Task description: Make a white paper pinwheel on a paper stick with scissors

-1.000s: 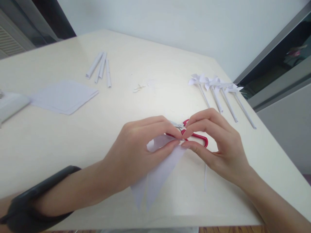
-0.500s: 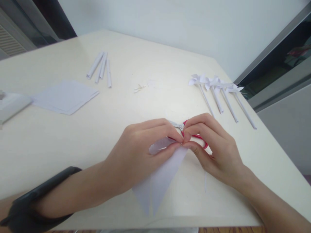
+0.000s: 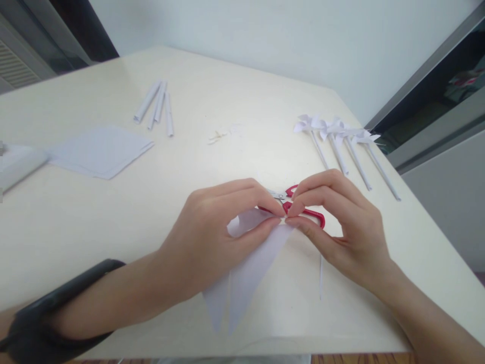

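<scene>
L hand (image 3: 212, 237): thumb + fingers pinched shut on the white paper piece (image 3: 250, 263), gripping it at the top corner, knuckles up, just above the table (image 3: 76, 222)
R hand (image 3: 341, 227): fingertips meet the L hand's at that same corner, thumb + index nipping the paper tip; a firm grasp, not slack
Paper piece: folded, cut into pointed flaps that hang down toward the near edge; centre-front of table, between both hands
Scissors (image 3: 303, 210): red handles, lying flat on table right behind the fingertips, partly hidden by R fingers
Thin strip (image 3: 320, 275): white sliver on table under R palm
Pinwheels (image 3: 341, 141): row of finished white ones on sticks, far right
Rolled sticks (image 3: 157, 106): a few paper tubes, far left-centre
Paper stack (image 3: 100, 151): square sheets, left
Scraps (image 3: 217, 135): small bits mid-table
L wrist: black band (image 3: 49, 313)
</scene>
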Demonstrator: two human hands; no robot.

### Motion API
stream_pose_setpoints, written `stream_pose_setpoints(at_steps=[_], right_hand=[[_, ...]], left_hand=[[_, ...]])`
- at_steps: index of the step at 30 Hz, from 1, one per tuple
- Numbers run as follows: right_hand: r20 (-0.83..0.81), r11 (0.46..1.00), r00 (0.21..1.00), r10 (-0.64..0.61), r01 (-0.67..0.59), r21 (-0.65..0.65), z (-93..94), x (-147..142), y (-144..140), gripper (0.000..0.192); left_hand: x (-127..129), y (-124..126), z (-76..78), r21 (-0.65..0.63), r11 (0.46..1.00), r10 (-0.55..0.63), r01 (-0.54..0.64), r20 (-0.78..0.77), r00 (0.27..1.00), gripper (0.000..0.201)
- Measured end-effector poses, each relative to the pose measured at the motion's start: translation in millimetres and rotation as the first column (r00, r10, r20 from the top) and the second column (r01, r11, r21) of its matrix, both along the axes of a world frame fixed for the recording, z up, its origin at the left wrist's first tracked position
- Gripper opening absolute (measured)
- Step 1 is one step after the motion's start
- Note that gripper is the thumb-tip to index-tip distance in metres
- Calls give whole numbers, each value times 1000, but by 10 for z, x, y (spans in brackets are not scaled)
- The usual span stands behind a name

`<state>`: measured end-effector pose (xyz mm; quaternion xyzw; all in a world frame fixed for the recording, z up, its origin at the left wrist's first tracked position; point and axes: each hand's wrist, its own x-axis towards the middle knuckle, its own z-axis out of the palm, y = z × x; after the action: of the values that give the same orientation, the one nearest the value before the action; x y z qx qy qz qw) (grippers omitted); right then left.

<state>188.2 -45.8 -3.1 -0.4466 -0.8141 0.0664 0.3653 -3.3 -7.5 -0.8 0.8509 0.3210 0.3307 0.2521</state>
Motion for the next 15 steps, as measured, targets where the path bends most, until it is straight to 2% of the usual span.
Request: stream_pose_setpoints(at_steps=[7,12,15], right_hand=[[-2,999,999,34,-34,-37,-37,-37,-6,10],[-83,995,996,-31,23,-94,-19,-53,-6,5],[-157,979,983,-94,63,-192,15,-45,16,3]], left_hand=[[-4,-12,9,-38,999,-32,32,9,999,10],[-15,-5,26,-76,997,6,-6,7,1000,11],[-21,32,38,-100,993,56,-56,-2,998,9]])
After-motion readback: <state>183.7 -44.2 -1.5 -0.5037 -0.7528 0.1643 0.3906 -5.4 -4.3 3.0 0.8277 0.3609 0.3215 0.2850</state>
